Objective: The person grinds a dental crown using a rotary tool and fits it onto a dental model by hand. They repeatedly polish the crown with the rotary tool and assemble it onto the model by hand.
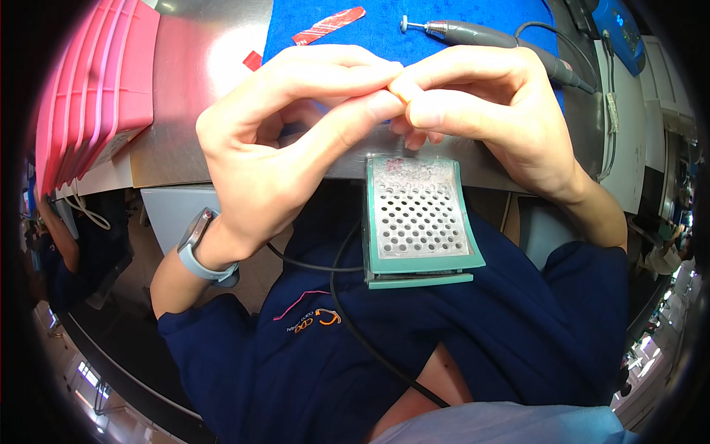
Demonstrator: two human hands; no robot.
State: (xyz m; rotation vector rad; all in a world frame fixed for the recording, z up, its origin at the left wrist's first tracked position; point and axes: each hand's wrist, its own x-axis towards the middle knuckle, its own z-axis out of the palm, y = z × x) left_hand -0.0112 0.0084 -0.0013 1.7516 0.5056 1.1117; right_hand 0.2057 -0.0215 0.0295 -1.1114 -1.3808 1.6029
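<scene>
My left hand (270, 140) and my right hand (510, 111) meet above the near edge of the bench. Each is closed in a pinch, thumb against forefinger, and the fingertips touch each other. Whatever they hold is too small or too covered by the fingers to make out. Just below them sits a green-framed box with a perforated metal plate (421, 211), some reddish dust at its far end. Beyond my right hand a grey rotary handpiece (481, 35) with a small disc tip lies on a blue cloth (414, 18).
A red strip with white marks (329, 26) lies on the cloth, and a small red piece (253, 60) is near its left edge. Pink plastic bins (96, 96) stand at the left. A blue device (620, 35) with cables is at the far right. Another person's arm (58, 233) shows at far left.
</scene>
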